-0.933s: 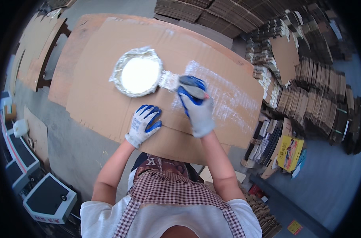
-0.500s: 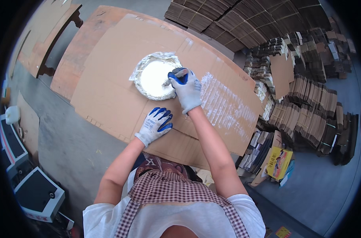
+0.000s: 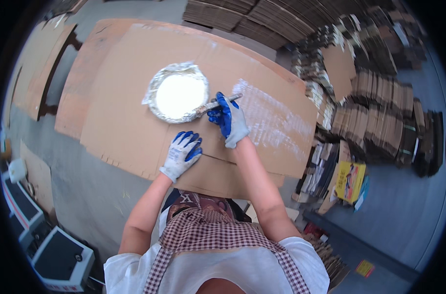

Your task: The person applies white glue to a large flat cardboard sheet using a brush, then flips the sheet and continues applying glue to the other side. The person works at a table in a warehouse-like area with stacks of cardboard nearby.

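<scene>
1. On the cardboard sheet (image 3: 135, 122) spread flat before me, a foil-lined round dish (image 3: 178, 93) of white paste sits at about 11 o'clock from my hands.
2. My right hand (image 3: 229, 120), in a white glove with a blue palm, is clenched around the handle of a brush (image 3: 218, 104). The brush lies nearly level, its left end at the dish's rim at the 4 o'clock edge of the foil.
3. My left hand (image 3: 183, 154), gloved the same, is released: fingers spread, palm down, pressing flat on the cardboard at 7 o'clock from the right hand. It holds nothing.
4. A whitish smeared patch (image 3: 272, 117) covers the cardboard at 3 o'clock from the brush hand, running toward the sheet's right edge.
5. Stacks of folded cardboard (image 3: 379, 122) stand on the grey floor at 3 o'clock, beyond the sheet.
6. A yellow box (image 3: 350, 181) lies at 4 o'clock, near the stacks.
7. Grey machines (image 3: 61, 257) sit at 8 o'clock, well apart from the sheet.
</scene>
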`<control>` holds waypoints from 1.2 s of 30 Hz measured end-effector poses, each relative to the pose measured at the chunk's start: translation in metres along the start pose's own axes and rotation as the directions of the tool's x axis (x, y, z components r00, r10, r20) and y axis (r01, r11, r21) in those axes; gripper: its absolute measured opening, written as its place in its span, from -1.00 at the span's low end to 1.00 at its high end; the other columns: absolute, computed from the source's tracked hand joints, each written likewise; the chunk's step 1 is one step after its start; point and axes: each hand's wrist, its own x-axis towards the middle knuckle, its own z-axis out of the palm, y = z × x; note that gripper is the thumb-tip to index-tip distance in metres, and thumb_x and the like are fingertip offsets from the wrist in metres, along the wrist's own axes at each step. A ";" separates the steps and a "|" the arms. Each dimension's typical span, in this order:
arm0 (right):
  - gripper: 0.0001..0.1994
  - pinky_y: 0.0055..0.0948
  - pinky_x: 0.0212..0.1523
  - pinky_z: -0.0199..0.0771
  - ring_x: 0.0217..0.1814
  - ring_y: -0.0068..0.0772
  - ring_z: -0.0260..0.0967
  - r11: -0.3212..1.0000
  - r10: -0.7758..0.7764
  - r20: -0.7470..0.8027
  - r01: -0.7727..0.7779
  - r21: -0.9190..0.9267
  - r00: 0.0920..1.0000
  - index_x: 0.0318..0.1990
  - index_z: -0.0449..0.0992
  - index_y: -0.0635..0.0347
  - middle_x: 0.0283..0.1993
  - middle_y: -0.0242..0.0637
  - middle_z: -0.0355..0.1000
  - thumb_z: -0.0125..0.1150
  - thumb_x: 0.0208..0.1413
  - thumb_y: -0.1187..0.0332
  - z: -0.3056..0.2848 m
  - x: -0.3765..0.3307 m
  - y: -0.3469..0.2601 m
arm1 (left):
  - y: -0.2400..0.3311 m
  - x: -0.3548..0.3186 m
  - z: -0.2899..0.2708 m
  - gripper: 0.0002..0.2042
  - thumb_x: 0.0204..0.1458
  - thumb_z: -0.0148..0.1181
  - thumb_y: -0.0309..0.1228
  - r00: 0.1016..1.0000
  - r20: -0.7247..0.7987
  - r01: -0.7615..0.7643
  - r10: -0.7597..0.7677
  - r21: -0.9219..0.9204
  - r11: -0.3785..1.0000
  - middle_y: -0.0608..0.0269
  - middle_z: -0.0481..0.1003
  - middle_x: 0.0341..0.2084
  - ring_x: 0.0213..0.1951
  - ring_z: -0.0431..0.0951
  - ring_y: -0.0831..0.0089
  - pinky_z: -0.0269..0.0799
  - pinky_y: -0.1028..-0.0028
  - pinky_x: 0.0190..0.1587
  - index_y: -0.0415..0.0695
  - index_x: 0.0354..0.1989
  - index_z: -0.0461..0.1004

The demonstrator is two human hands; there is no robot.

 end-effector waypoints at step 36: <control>-0.49 -0.17 0.24 0.37 0.30 -0.06 0.30 -0.146 -0.718 0.110 0.006 -0.989 0.687 0.21 0.41 0.05 0.28 -0.12 0.32 0.20 0.02 0.42 -0.274 -0.116 0.045 | 0.126 0.064 0.181 -0.41 0.08 0.12 0.07 0.526 0.684 -0.597 0.506 -0.127 0.792 0.09 0.30 0.28 0.34 0.20 0.04 0.03 0.09 0.41 -0.08 0.19 0.43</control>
